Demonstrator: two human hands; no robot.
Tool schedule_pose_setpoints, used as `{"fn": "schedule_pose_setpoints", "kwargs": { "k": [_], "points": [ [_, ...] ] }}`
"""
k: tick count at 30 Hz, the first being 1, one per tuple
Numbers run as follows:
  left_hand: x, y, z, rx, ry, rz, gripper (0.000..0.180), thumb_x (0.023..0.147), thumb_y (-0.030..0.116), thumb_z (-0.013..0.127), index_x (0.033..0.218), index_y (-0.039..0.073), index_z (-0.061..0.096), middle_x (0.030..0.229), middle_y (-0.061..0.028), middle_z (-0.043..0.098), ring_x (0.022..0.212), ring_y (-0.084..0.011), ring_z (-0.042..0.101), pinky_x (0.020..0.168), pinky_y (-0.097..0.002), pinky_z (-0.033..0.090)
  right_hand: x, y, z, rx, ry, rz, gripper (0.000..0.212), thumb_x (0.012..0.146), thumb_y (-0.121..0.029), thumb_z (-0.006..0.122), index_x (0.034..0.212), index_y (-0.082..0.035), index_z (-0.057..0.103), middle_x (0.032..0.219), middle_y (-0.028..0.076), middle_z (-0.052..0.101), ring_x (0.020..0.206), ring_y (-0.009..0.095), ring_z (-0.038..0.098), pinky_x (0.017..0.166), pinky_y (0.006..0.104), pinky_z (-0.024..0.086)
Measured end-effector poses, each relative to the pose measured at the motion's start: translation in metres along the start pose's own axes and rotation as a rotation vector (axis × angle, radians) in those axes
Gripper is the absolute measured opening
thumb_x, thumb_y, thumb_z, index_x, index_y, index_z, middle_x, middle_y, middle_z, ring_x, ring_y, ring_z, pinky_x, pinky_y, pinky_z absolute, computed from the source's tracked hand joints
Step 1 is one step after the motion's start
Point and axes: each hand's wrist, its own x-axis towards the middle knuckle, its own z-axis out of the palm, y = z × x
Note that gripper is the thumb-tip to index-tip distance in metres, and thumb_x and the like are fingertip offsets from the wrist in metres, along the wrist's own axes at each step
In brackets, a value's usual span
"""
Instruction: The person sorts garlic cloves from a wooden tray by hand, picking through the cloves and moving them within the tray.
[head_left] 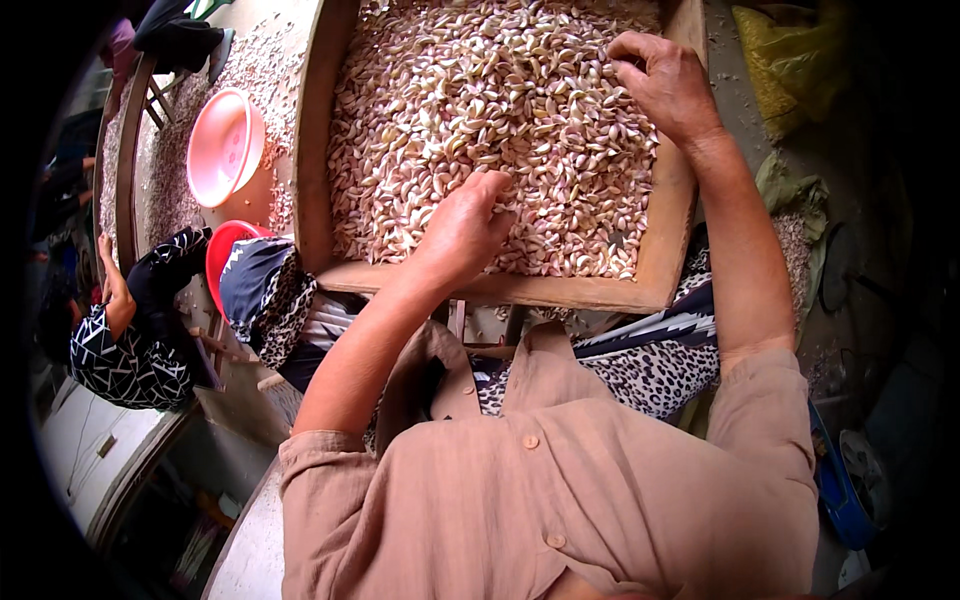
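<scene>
Two hands [462,228] [672,88], garlic [480,105], pink basin [208,160] with blurred marks [234,140]

1. This looks like a plain workshop for handling garlic in bulk, with several people at work.
2. A deep heap of garlic cloves [490,110] fills a wooden-rimmed worktop [480,288], far more than a household kitchen would hold.
3. At the left, a second wooden rim [127,170] borders another spread of pale pieces, with a co-worker in a patterned top [130,350] beside it; another person's dark-clad leg [180,35] shows at the upper left.
4. Plastic basins, one pink [225,148] and one red [222,258], stand close by.
5. Pale scraps [275,65] are strewn around, and a yellow sack [795,65] lies at the right.
</scene>
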Motion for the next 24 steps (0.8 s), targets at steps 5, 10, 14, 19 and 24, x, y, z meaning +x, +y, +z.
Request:
{"fn": "schedule_pose_setpoints", "kwargs": {
  "k": [5,10,14,19,24],
  "points": [
    [0.044,-0.003,0.036,-0.203,0.197,-0.054,0.025,0.09,0.006,0.075,0.114,0.006,0.069,0.091,-0.0029,0.069,0.074,-0.0094,0.062,0.065,-0.0276,0.052,0.001,0.002,-0.005,0.055,0.094,0.028,0.018,0.086,-0.017,0.065,0.099,-0.008,0.073,0.09,0.014,0.074,0.085,0.031,0.073,0.079,0.0391,0.057],
    [0.07,0.011,0.055,-0.233,0.226,-0.044,0.025,0.087,0.008,0.078,0.11,0.007,0.071,0.082,-0.0016,0.065,0.067,-0.0084,0.058,0.061,-0.0262,0.05,-0.002,-0.005,-0.009,0.084,0.123,0.001,0.017,0.086,-0.018,0.065,0.096,-0.008,0.074,0.086,0.015,0.073,0.081,0.033,0.072,0.076,0.0418,0.057],
    [0.078,0.009,0.065,-0.107,0.288,-0.021,0.024,0.084,0.01,0.078,0.107,0.009,0.072,0.083,-0.0053,0.067,0.068,-0.0147,0.062,0.064,-0.0312,0.052,-0.003,-0.009,-0.009,0.081,0.158,-0.043,0.015,0.086,-0.017,0.065,0.093,-0.007,0.073,0.085,0.015,0.073,0.079,0.034,0.072,0.075,0.0425,0.057],
    [0.08,0.014,0.067,-0.008,0.284,-0.01,0.025,0.082,0.013,0.08,0.107,0.011,0.073,0.088,-0.0068,0.07,0.073,-0.0197,0.067,0.069,-0.0335,0.054,-0.003,-0.007,-0.008,0.04,0.16,-0.063,0.013,0.086,-0.016,0.065,0.091,-0.007,0.073,0.084,0.016,0.072,0.081,0.035,0.072,0.074,0.0436,0.057],
    [0.079,0.013,0.063,0.085,0.27,-0.01,0.019,0.084,0.017,0.078,0.102,0.011,0.073,0.091,-0.0075,0.072,0.076,-0.0231,0.07,0.07,-0.0366,0.055,-0.004,-0.009,-0.006,0.061,0.122,-0.038,0.014,0.086,-0.017,0.066,0.091,-0.007,0.073,0.084,0.016,0.072,0.081,0.035,0.072,0.075,0.0438,0.058]
  ]
}}
